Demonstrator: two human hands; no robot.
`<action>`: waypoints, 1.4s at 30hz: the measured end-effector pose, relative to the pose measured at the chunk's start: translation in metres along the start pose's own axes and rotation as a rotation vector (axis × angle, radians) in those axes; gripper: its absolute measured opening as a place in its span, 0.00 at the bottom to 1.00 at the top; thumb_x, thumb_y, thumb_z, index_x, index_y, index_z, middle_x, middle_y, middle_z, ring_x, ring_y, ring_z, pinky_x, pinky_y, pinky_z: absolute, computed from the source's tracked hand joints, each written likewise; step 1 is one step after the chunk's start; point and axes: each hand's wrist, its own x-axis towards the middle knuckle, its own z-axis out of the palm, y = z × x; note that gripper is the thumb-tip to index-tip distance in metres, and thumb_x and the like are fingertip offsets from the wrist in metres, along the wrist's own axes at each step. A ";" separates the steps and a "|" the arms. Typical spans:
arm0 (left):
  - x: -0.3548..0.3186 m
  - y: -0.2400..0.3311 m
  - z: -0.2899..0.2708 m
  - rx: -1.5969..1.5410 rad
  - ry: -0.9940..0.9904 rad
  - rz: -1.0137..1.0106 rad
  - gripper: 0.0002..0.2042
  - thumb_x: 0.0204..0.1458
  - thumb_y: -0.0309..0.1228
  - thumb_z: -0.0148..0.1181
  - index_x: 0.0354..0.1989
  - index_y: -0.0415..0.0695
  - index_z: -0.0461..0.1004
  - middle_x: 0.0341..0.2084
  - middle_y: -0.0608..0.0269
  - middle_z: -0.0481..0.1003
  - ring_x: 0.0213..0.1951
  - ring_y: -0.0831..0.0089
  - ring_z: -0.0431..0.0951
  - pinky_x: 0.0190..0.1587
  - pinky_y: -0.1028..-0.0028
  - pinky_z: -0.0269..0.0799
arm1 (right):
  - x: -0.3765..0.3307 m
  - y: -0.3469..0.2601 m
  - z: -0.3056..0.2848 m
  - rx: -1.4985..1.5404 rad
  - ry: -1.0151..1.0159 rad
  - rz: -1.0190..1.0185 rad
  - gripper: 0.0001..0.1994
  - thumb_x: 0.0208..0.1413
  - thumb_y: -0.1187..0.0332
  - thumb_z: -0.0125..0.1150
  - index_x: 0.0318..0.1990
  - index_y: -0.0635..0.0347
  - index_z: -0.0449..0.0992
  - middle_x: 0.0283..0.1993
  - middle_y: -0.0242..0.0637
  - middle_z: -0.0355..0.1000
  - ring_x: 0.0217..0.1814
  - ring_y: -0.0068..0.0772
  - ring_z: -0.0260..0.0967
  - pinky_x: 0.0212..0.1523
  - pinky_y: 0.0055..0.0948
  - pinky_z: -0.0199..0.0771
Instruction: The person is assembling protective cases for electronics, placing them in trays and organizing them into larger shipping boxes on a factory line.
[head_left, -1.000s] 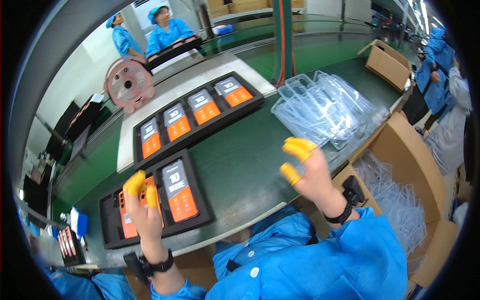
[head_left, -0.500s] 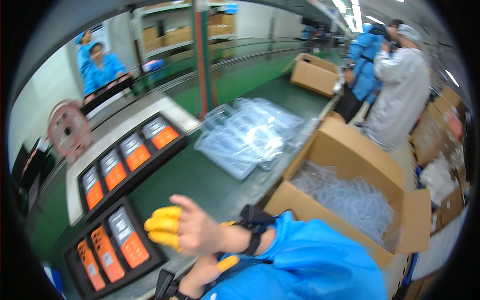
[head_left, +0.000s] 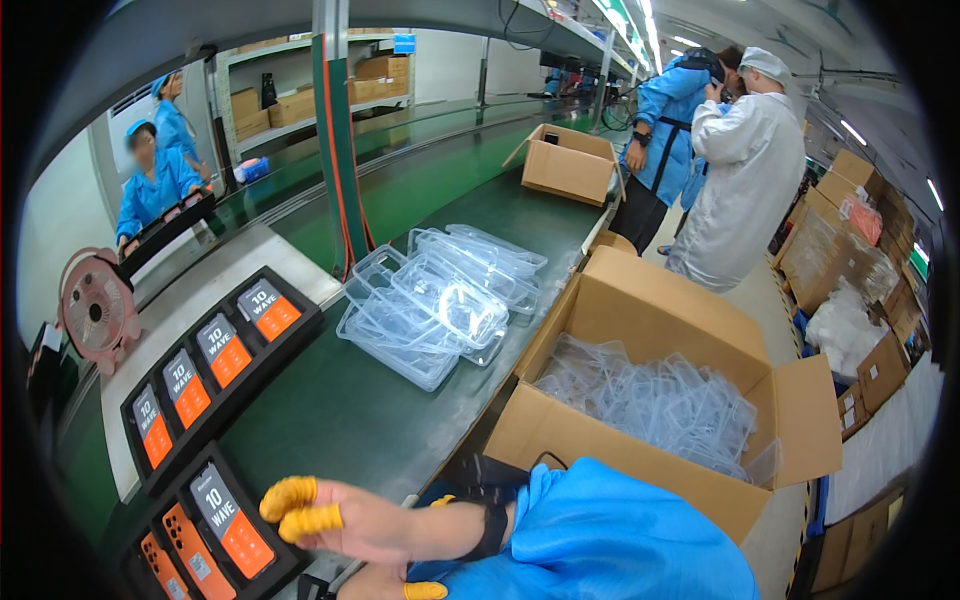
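My right hand (head_left: 345, 520) reaches in from the right, just beside the nearer black tray (head_left: 292, 562). Two of its fingers wear yellow finger cots and point left, stretched out with nothing held. In that tray lie two orange phones (head_left: 190, 545), camera ends up, and a phone with a grey and orange front (head_left: 230, 515). Below the right hand, my left hand (head_left: 378, 583) shows only in part at the lower edge. One yellow finger cot is visible on it; its other fingers are hidden.
A second black tray (head_left: 265, 361) holds several grey and orange phones. Clear plastic cases (head_left: 425, 310) lie heaped on the green belt. A carton (head_left: 640, 450) of clear plastic pieces stands at right. A smaller carton (head_left: 568, 172), a pink fan (head_left: 98, 310) and several people are farther off.
The whole view has shifted, so the trays, cartons and people appear farther left. My right hand's fingers were curled and now stretch out leftward. My left hand has dropped mostly below the lower edge.
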 end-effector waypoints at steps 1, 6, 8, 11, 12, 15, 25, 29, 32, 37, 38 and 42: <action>0.007 0.011 0.003 0.059 0.041 0.118 0.38 0.41 0.36 0.64 0.58 0.36 0.50 0.55 0.54 0.57 0.57 0.67 0.56 0.58 0.69 0.50 | 0.000 -0.006 -0.006 -0.077 0.048 -0.037 0.12 0.53 0.73 0.53 0.46 0.57 0.67 0.45 0.27 0.65 0.45 0.18 0.63 0.46 0.21 0.64; -0.058 0.053 -0.033 0.354 0.934 0.441 0.28 0.47 0.29 0.59 0.56 0.38 0.57 0.52 0.56 0.63 0.55 0.70 0.61 0.58 0.68 0.53 | -0.031 -0.102 -0.045 -1.851 0.401 -0.800 0.15 0.43 0.71 0.62 0.40 0.59 0.72 0.40 0.36 0.69 0.44 0.35 0.67 0.47 0.30 0.65; -0.134 0.036 -0.061 0.468 1.336 0.511 0.23 0.49 0.26 0.55 0.55 0.36 0.59 0.51 0.55 0.64 0.54 0.69 0.63 0.56 0.70 0.56 | -0.058 -0.140 -0.058 -2.352 0.622 -0.941 0.13 0.39 0.72 0.62 0.37 0.58 0.72 0.41 0.40 0.70 0.45 0.43 0.66 0.47 0.36 0.65; -0.223 0.041 -0.079 0.860 1.816 0.334 0.18 0.51 0.21 0.50 0.51 0.33 0.61 0.48 0.52 0.66 0.50 0.67 0.67 0.53 0.72 0.60 | -0.086 -0.207 -0.100 -2.485 0.795 -0.961 0.13 0.40 0.70 0.62 0.37 0.59 0.73 0.41 0.41 0.69 0.45 0.44 0.65 0.46 0.36 0.64; -0.241 0.040 -0.087 0.973 1.912 0.239 0.17 0.51 0.20 0.49 0.50 0.32 0.62 0.46 0.51 0.67 0.48 0.67 0.68 0.52 0.72 0.61 | -0.090 -0.221 -0.111 -2.517 0.871 -0.907 0.13 0.40 0.68 0.63 0.36 0.59 0.73 0.41 0.41 0.69 0.45 0.45 0.65 0.46 0.37 0.64; -0.276 0.006 -0.122 1.006 2.046 -0.056 0.14 0.47 0.20 0.52 0.45 0.33 0.67 0.40 0.52 0.71 0.44 0.67 0.71 0.47 0.72 0.66 | -0.080 -0.232 -0.122 -2.657 0.929 -0.798 0.14 0.41 0.65 0.64 0.36 0.59 0.72 0.40 0.41 0.68 0.44 0.45 0.64 0.45 0.37 0.65; -0.257 -0.010 -0.126 1.419 1.933 -0.344 0.13 0.46 0.28 0.56 0.40 0.37 0.69 0.37 0.53 0.71 0.37 0.59 0.72 0.41 0.69 0.67 | -0.064 -0.251 -0.142 -2.719 1.063 -0.456 0.06 0.47 0.68 0.57 0.30 0.60 0.72 0.32 0.43 0.69 0.35 0.44 0.68 0.33 0.37 0.68; -0.251 -0.002 -0.123 1.319 1.929 -0.404 0.11 0.46 0.30 0.57 0.37 0.38 0.70 0.36 0.53 0.71 0.38 0.57 0.71 0.40 0.67 0.67 | -0.042 -0.211 -0.084 -2.691 0.665 -0.709 0.05 0.42 0.75 0.57 0.29 0.60 0.72 0.31 0.42 0.67 0.33 0.45 0.66 0.33 0.37 0.67; -0.225 0.010 -0.113 1.184 1.790 -0.648 0.13 0.47 0.35 0.56 0.35 0.37 0.71 0.34 0.49 0.71 0.38 0.53 0.70 0.41 0.63 0.66 | -0.017 -0.160 -0.056 -2.659 0.021 -0.561 0.08 0.37 0.74 0.58 0.29 0.58 0.72 0.29 0.40 0.67 0.33 0.44 0.65 0.33 0.35 0.65; -0.176 0.020 -0.095 1.616 1.592 -1.003 0.20 0.47 0.44 0.53 0.31 0.35 0.72 0.25 0.51 0.73 0.34 0.57 0.73 0.39 0.63 0.67 | -0.023 -0.083 -0.089 -2.429 -0.299 0.125 0.07 0.37 0.65 0.60 0.24 0.57 0.72 0.30 0.37 0.67 0.36 0.41 0.64 0.36 0.35 0.64; -0.175 0.015 -0.094 1.576 1.626 -0.984 0.20 0.46 0.44 0.53 0.30 0.36 0.72 0.25 0.51 0.73 0.33 0.56 0.73 0.39 0.63 0.68 | -0.025 -0.078 -0.091 -2.316 -0.245 0.055 0.08 0.38 0.65 0.60 0.24 0.58 0.72 0.30 0.38 0.67 0.36 0.41 0.64 0.37 0.35 0.63; -0.179 -0.017 -0.093 1.592 1.737 -0.933 0.21 0.46 0.46 0.54 0.32 0.35 0.69 0.24 0.47 0.73 0.32 0.54 0.74 0.33 0.60 0.70 | -0.032 -0.073 -0.105 -2.202 0.034 -0.076 0.08 0.41 0.64 0.60 0.24 0.58 0.72 0.31 0.39 0.67 0.36 0.42 0.64 0.38 0.35 0.63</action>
